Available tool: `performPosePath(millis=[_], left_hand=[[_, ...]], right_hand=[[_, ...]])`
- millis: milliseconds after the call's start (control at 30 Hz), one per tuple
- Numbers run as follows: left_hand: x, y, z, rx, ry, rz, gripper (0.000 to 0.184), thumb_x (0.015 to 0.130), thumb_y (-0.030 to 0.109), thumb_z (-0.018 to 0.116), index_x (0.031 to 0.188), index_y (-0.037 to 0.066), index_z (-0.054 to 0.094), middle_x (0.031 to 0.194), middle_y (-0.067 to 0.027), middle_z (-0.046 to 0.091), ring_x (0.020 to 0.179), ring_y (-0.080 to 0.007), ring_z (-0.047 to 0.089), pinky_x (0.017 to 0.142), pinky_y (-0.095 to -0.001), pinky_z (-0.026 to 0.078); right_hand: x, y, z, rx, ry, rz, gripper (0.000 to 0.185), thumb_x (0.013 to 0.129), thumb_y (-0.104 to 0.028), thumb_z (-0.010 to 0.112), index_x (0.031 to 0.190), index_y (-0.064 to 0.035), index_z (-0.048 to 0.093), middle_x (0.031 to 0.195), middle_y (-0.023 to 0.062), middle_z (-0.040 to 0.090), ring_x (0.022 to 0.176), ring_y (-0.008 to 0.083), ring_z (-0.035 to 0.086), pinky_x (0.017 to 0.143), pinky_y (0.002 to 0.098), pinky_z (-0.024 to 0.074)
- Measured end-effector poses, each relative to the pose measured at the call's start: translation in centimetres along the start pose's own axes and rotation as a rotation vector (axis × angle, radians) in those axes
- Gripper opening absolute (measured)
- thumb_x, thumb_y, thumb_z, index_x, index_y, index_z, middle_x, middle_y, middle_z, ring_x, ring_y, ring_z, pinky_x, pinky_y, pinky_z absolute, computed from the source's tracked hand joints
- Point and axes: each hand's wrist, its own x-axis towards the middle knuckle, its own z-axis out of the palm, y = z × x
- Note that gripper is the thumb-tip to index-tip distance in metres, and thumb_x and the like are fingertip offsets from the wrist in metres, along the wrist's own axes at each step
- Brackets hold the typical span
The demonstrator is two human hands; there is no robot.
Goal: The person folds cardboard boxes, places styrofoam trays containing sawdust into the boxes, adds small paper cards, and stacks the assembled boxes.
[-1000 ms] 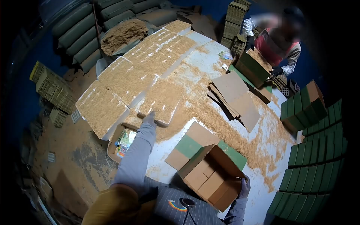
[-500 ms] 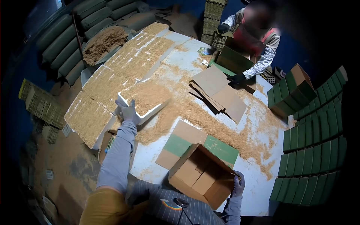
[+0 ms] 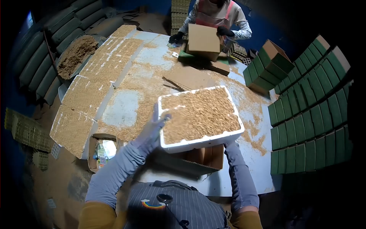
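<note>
A white foam tray (image 3: 200, 114) heaped with sawdust-like material is held up over the table. Gloved in grey, my left hand (image 3: 152, 128) grips its left edge. My right hand (image 3: 230, 144) is at the tray's lower right corner, its fingers hidden beneath the tray. Under the tray stands an open cardboard box (image 3: 207, 157), partly covered by it. Flat cardboard sheets (image 3: 190, 78) lie behind the tray.
More filled trays (image 3: 72, 124) line the table's left side. A small box of packets (image 3: 103, 150) sits at the left edge. Green boxes (image 3: 305, 147) are stacked at right. Across the table a co-worker (image 3: 215, 15) handles a cardboard box (image 3: 204, 40).
The tray has been lifted from the table's left side and carried right, over the open box. My right hand has left the box's edge for the tray. The co-worker's box now stands raised.
</note>
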Motion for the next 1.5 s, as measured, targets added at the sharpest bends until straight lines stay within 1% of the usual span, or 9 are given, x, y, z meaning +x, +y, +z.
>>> performPosePath(millis=[67, 500, 733, 833, 1000, 1167, 1267, 1433, 1500], left_hand=[[0.3, -3.5, 0.6, 0.105, -0.208, 0.003, 0.079, 0.096, 0.017, 0.052, 0.153, 0.027, -0.001, 0.139, -0.0138, 0.035, 0.124, -0.0228, 0.041, 0.104, -0.0394, 0.041], [-4.4, -0.2, -0.6, 1.069, -0.253, 0.111, 0.085, 0.090, 0.056, 0.051, 0.153, 0.020, 0.007, 0.157, -0.0110, 0.017, 0.142, -0.0269, 0.023, 0.116, -0.0415, 0.023], [-1.4, -0.4, -1.3, 1.183, -0.386, 0.318, 0.086, 0.089, 0.056, 0.053, 0.153, 0.019, 0.008, 0.157, -0.0114, 0.019, 0.142, -0.0267, 0.023, 0.115, -0.0411, 0.024], [-1.5, -0.1, 0.1, 1.098, -0.323, 0.236, 0.057, 0.099, 0.030, 0.048, 0.148, 0.041, 0.021, 0.158, -0.0124, 0.010, 0.144, -0.0340, 0.018, 0.115, -0.0439, 0.025], [-4.2, 1.4, -0.4, 0.640, -0.170, -0.177, 0.094, 0.087, 0.047, 0.065, 0.153, 0.018, 0.006, 0.158, -0.0113, 0.012, 0.145, -0.0217, 0.012, 0.116, -0.0384, 0.021], [-5.7, -0.5, -3.2, 0.883, -0.129, -0.074, 0.081, 0.091, 0.028, 0.060, 0.151, 0.003, 0.012, 0.158, -0.0151, 0.013, 0.146, -0.0223, 0.010, 0.117, -0.0344, 0.016], [-4.6, -3.8, -5.0, 1.045, -0.118, -0.032, 0.078, 0.090, 0.016, 0.058, 0.152, 0.010, 0.012, 0.158, -0.0151, 0.015, 0.146, -0.0250, 0.014, 0.117, -0.0336, 0.017], [-4.2, -3.7, -2.0, 1.166, 0.082, -0.248, 0.068, 0.091, 0.011, 0.056, 0.148, 0.002, 0.022, 0.144, -0.0228, 0.038, 0.125, -0.0381, 0.048, 0.103, -0.0356, 0.041], [-4.3, -7.6, -4.8, 1.745, 0.008, 0.383, 0.059, 0.091, 0.010, 0.055, 0.143, -0.002, 0.031, 0.138, -0.0232, 0.045, 0.119, -0.0378, 0.052, 0.099, -0.0351, 0.045]], right_hand=[[-0.5, -0.1, -0.8, 0.022, 0.001, 0.020, 0.029, 0.098, -0.022, 0.048, 0.108, 0.0005, 0.064, 0.091, 0.0071, 0.067, 0.084, 0.0148, 0.060, 0.076, 0.0272, 0.0472], [-6.2, -2.3, 1.4, 0.366, -0.104, 0.059, 0.030, 0.097, -0.022, 0.049, 0.107, 0.0006, 0.065, 0.090, 0.0070, 0.068, 0.084, 0.0149, 0.060, 0.075, 0.0275, 0.0473], [-9.4, -3.1, -0.4, 0.483, -0.084, 0.081, 0.030, 0.096, -0.022, 0.049, 0.106, 0.0007, 0.065, 0.090, 0.0069, 0.068, 0.084, 0.0149, 0.060, 0.075, 0.0277, 0.0474], [-8.7, -3.0, 0.3, 0.551, -0.067, 0.086, 0.030, 0.096, -0.022, 0.049, 0.106, 0.0007, 0.066, 0.090, 0.0069, 0.068, 0.084, 0.0150, 0.060, 0.075, 0.0277, 0.0474], [-5.6, -2.9, 3.1, 0.810, -0.038, 0.100, 0.030, 0.096, -0.022, 0.049, 0.106, 0.0007, 0.066, 0.089, 0.0068, 0.068, 0.084, 0.0150, 0.061, 0.075, 0.0279, 0.0475], [-6.5, -5.1, 3.7, 0.063, -0.140, 0.083, 0.043, 0.096, -0.039, 0.052, 0.105, 0.0001, 0.067, 0.097, 0.0067, 0.067, 0.091, 0.0140, 0.060, 0.083, 0.0306, 0.0483], [-1.6, -5.9, 1.3, 0.186, -0.529, 0.185, 0.044, 0.093, -0.039, 0.056, 0.111, 0.0001, 0.066, 0.102, 0.0088, 0.068, 0.096, 0.0165, 0.063, 0.089, 0.0306, 0.0482], [12.2, -9.8, 7.8, -0.803, -0.108, -0.420, 0.058, 0.084, -0.028, 0.062, 0.137, -0.0112, 0.046, 0.137, 0.0116, 0.049, 0.126, 0.0290, 0.046, 0.108, 0.0398, 0.0345], [18.9, -9.0, 10.8, -1.258, 0.142, -0.571, 0.055, 0.092, -0.027, 0.049, 0.144, -0.0152, 0.035, 0.147, 0.0099, 0.038, 0.134, 0.0310, 0.035, 0.112, 0.0506, 0.0220]])
